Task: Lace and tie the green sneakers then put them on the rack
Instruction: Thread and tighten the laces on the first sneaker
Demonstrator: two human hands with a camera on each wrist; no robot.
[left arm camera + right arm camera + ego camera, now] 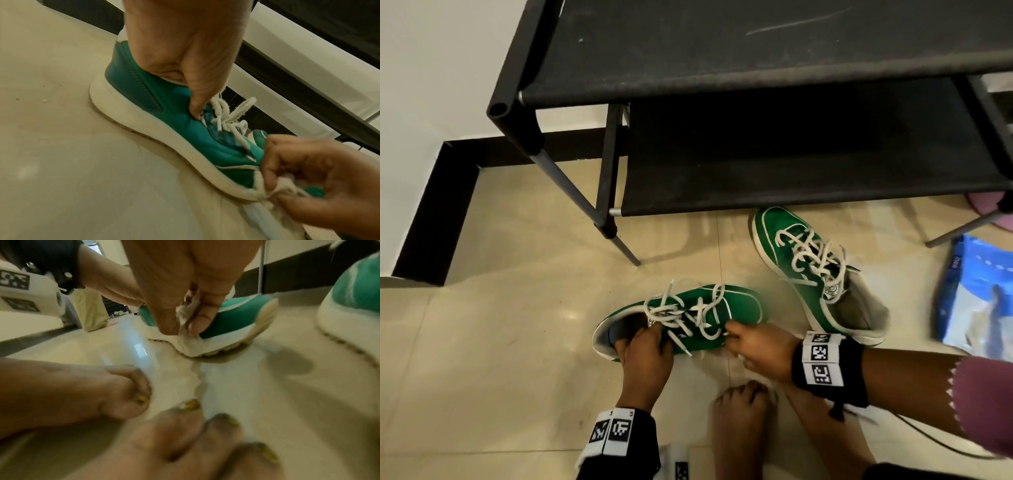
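While the near sneaker (pixel 681 318) lay across the floor (pixel 500 342) just ahead of a bare foot (pixel 743 421), toe to the right, its collar was gripped by the left hand (pixel 643 356) and a lace end (pixel 185 316) was pinched in the right hand (pixel 760 349) beside its forefoot. The second sneaker (pixel 815 274) was seen farther right, heel nearest. Beyond both, the rack (pixel 756 144) was found, its lower shelf open and unobstructed.

My left hand (pixel 645 356) curls down at the heel end; my right hand (pixel 763 349) pinches with thumb and fingertips.
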